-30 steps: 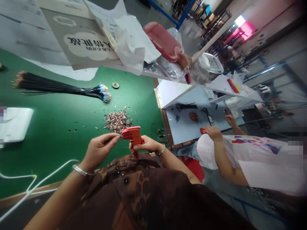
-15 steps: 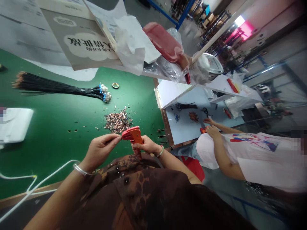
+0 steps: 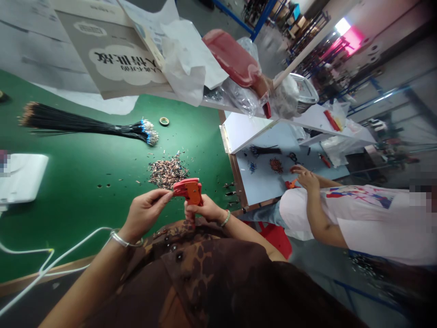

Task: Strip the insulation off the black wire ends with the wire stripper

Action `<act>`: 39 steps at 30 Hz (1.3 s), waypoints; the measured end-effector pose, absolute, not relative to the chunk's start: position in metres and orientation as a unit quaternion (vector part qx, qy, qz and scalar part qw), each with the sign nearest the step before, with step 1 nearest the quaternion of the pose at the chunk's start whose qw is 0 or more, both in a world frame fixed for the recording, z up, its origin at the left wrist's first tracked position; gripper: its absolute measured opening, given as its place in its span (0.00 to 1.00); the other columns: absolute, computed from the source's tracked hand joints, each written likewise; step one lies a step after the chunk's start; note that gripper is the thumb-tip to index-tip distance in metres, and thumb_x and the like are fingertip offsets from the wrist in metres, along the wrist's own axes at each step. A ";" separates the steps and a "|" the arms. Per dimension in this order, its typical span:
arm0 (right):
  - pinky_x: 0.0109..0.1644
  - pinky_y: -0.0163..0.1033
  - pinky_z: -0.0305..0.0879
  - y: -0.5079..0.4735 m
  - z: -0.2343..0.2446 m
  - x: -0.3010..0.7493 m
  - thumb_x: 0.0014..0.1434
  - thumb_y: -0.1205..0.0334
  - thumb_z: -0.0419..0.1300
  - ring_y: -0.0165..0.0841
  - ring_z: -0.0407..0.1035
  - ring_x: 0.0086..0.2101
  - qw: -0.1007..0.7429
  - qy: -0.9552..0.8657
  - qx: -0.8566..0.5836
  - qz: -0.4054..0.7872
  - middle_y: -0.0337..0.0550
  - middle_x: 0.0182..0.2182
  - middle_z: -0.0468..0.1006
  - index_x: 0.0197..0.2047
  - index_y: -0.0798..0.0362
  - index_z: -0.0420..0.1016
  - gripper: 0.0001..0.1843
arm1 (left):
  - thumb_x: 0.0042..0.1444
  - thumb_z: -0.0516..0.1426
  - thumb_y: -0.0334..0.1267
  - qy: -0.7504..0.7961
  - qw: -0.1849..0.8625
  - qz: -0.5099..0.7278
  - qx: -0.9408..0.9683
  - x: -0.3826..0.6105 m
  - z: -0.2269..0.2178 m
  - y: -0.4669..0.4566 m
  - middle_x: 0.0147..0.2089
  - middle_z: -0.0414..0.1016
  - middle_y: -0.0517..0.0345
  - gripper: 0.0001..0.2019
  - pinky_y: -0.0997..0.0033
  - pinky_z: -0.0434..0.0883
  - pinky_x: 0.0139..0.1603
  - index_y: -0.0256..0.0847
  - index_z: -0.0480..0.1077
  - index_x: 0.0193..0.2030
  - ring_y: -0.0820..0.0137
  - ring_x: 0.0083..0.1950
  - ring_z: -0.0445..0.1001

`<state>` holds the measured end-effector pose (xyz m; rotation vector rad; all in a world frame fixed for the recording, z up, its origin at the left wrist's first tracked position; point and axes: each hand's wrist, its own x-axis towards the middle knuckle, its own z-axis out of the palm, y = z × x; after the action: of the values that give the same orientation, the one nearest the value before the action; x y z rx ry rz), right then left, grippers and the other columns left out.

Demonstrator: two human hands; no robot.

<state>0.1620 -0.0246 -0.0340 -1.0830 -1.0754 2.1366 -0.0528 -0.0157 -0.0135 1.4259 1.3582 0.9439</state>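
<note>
My right hand is wrapped round the handle of a red and orange wire stripper, whose jaws point left. At those jaws, my left hand pinches with thumb and forefinger. Whatever lies between these fingertips is too small to make out. Just beyond the stripper, a heap of short copper and black wire offcuts lies on the green table. Farther left is a bundle of black wires with bare copper ends on one side and blue and silver ends on the other.
A roll of tape lies beyond the heap. A white box and a white cable are at the left. Papers and a red bag lie on the shelf above. To the right, a co-worker handles an orange tool.
The stripper has tilted slightly in my right hand and its head looks differently set. My left hand stays at the jaws. The co-worker's hands have shifted a little.
</note>
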 end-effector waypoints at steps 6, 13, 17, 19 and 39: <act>0.41 0.41 0.72 -0.008 -0.033 0.172 0.51 0.52 0.69 0.30 0.71 0.32 0.346 -0.404 -0.397 0.748 0.42 0.33 0.73 0.39 0.57 0.70 0.21 | 0.53 0.60 0.55 0.557 0.440 0.396 0.583 -0.057 -0.014 -0.017 0.35 0.82 0.54 0.19 0.73 0.74 0.37 0.39 0.78 0.35 0.68 0.34 0.78; 0.41 0.37 0.71 0.008 -0.020 0.149 0.47 0.57 0.71 0.30 0.69 0.35 0.399 -0.451 -0.415 0.682 0.41 0.35 0.73 0.37 0.56 0.71 0.18 | 0.55 0.58 0.53 0.519 0.422 0.384 0.636 -0.050 -0.017 -0.017 0.34 0.82 0.55 0.18 0.74 0.73 0.35 0.39 0.78 0.34 0.69 0.32 0.77; 0.40 0.39 0.72 0.010 -0.025 0.142 0.50 0.53 0.69 0.30 0.69 0.32 0.386 -0.465 -0.415 0.680 0.40 0.31 0.72 0.36 0.56 0.69 0.19 | 0.56 0.58 0.51 0.517 0.416 0.373 0.648 -0.050 -0.022 -0.017 0.34 0.82 0.55 0.16 0.74 0.72 0.34 0.40 0.78 0.35 0.70 0.31 0.77; 0.38 0.38 0.71 0.009 -0.031 0.141 0.51 0.52 0.68 0.30 0.69 0.30 0.379 -0.476 -0.423 0.672 0.40 0.30 0.72 0.37 0.55 0.68 0.19 | 0.57 0.57 0.50 0.521 0.414 0.370 0.649 -0.049 -0.026 -0.018 0.34 0.82 0.55 0.16 0.74 0.72 0.34 0.40 0.78 0.35 0.70 0.31 0.77; 0.40 0.37 0.68 0.037 -0.050 0.178 0.55 0.51 0.62 0.31 0.69 0.33 0.328 -0.595 -0.541 0.496 0.42 0.33 0.74 0.40 0.55 0.70 0.17 | 0.54 0.59 0.52 0.613 0.426 0.378 0.547 -0.053 -0.010 -0.018 0.34 0.81 0.55 0.18 0.73 0.73 0.36 0.38 0.78 0.37 0.68 0.34 0.76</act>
<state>0.1784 0.0368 -0.0502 -1.4178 -1.5570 1.2982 -0.0526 -0.0185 -0.0103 1.3673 1.5316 0.9459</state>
